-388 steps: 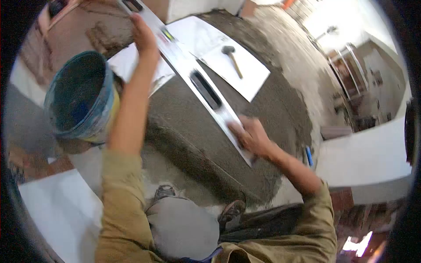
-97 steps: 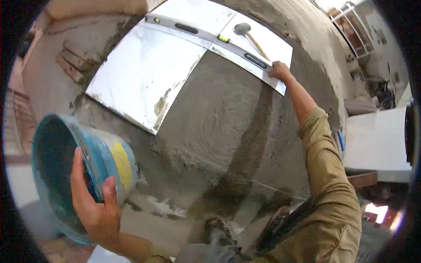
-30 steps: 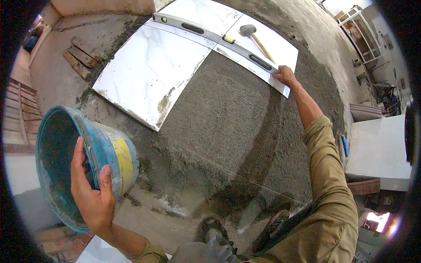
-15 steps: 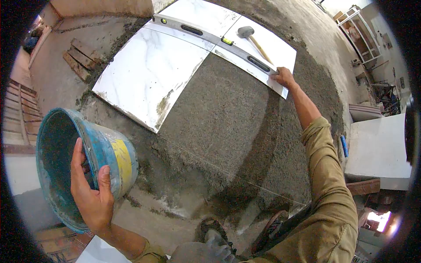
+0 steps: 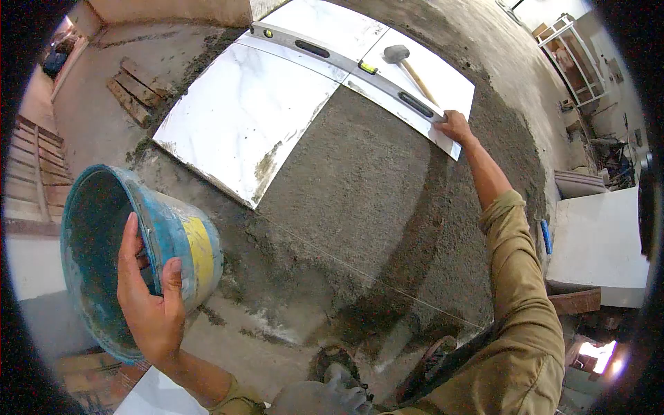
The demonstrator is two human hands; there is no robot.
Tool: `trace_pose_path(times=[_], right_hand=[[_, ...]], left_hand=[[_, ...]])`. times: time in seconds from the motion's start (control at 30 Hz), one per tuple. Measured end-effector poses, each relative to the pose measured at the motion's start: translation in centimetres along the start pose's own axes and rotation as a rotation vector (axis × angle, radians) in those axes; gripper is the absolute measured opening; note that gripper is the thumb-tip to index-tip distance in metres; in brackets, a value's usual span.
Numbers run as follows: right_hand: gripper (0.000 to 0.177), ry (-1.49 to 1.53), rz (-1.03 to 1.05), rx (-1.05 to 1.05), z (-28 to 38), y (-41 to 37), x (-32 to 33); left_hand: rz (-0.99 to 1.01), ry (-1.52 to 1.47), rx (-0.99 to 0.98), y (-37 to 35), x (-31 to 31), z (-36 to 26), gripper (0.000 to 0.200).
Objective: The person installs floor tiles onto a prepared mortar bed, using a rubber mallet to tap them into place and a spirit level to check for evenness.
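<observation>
A blue bucket (image 5: 181, 214) with a yellow patch is tipped on its side at the left, mouth toward me. My left hand (image 5: 153, 297) straddles its rim, thumb on the outer side and fingers toward the inside. At the upper right my right hand (image 5: 455, 127) grips the near end of a long grey spirit level (image 5: 337, 61). That level lies across white marble-look tiles (image 5: 238, 114), along the joint between them. On the right tile rests a rubber mallet (image 5: 398, 54) with a wooden handle, close to the level.
A bed of grey mortar (image 5: 346, 180) fills the corner between the tiles, with a string (image 5: 360, 271) stretched along its near side. Wood pieces (image 5: 135, 88) lie at the upper left. A blue-handled tool (image 5: 546, 236) lies near a white slab (image 5: 595, 235) at the right.
The whole view has shifted slightly, so the tiles and level appear a little farther right. Both hands keep the same holds, and the bucket and mallet stay in place.
</observation>
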State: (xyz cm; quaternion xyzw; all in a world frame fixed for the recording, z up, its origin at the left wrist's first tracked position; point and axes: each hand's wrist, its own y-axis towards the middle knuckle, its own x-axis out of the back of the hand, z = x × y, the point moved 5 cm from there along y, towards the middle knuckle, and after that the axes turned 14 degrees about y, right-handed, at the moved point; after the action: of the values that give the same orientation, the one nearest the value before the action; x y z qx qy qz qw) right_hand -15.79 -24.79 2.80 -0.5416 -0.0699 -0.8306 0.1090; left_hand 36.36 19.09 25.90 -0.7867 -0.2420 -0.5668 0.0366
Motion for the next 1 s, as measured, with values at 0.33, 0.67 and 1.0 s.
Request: trace_pose_path(times=[0.33, 0.67, 1.0], right_hand=[[0.041, 0.003, 0.020, -0.013, -1.2, 0.4, -0.4], [0.035, 0.120, 0.122, -0.061, 1.7, -0.7, 1.5], [0.044, 0.798, 0.070, -0.411, 17.7, -7.6, -2.9]], left_hand=[[-0.014, 0.029, -0.024, -0.1, 0.1, 0.0, 0.059], [-0.009, 0.046, -0.029, -0.1, 2.1, -0.2, 0.057], [0.064, -0.002, 0.040, -0.2, 1.3, 0.0, 0.060]])
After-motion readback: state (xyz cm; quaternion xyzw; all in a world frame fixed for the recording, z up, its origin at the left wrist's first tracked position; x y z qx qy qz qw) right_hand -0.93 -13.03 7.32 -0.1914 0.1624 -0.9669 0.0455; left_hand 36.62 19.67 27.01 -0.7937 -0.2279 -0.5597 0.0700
